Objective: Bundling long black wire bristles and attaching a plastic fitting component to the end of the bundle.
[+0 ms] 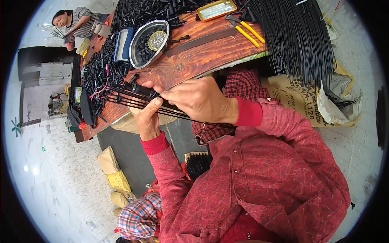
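Over the front edge of the table, my left hand (146, 118) is closed around several thin black rods (178, 115) and a thicker black cylindrical part (141, 90). The rods stick out past the fingers to the left and run back under my right hand (201, 99). That hand is closed, its thumb and fingertips pinched together against the black part by my left fingers. Whatever small piece sits in the pinch is hidden.
A wooden table (202, 56) holds a metal bowl (142, 56), piled black parts (99, 69), yellow-handled pliers (248, 34), a tray of pins (216, 10) and a flat strip (202, 41). Long black rods (293, 40) overhang its right end above a paper sack (300, 97). Another person (79, 24) sits far left.
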Demonstrator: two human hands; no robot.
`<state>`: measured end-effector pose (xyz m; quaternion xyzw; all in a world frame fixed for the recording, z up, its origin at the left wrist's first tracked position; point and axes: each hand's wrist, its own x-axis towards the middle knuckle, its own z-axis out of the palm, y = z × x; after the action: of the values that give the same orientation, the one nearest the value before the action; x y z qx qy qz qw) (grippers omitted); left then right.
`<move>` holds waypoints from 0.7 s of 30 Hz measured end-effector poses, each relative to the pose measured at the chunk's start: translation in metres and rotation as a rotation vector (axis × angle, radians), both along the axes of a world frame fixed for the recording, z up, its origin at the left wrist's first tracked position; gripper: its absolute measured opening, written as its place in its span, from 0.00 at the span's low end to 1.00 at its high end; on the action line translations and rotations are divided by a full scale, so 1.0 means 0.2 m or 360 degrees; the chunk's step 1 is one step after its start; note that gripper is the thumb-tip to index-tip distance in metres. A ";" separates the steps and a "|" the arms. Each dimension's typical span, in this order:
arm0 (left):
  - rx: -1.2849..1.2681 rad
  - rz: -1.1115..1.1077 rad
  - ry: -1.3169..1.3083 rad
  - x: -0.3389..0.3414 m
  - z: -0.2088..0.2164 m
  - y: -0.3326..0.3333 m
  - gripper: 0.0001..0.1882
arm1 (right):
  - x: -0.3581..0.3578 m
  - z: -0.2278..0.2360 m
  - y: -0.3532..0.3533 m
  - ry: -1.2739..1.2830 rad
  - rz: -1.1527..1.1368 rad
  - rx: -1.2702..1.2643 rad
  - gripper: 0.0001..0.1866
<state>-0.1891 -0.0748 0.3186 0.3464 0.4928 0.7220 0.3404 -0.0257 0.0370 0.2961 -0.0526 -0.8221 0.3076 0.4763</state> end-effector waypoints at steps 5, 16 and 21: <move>-0.0013 -0.0020 0.0067 0.05 0.03 0.00 0.27 | 0.04 -0.02 0.04 -0.0011 0.0324 -0.0625 0.12; -0.0098 0.0213 0.0232 0.10 0.09 0.03 0.26 | 0.01 0.11 0.02 0.0147 -0.0053 -0.0494 0.12; -0.0148 0.0226 0.0273 0.14 0.09 0.08 0.24 | 0.02 0.11 0.01 0.0140 -0.0174 -0.0382 0.14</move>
<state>-0.1618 -0.0582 0.3368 0.3549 0.5764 0.6883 0.2607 -0.0224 0.0394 0.3185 -0.1405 -0.7536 0.3793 0.5181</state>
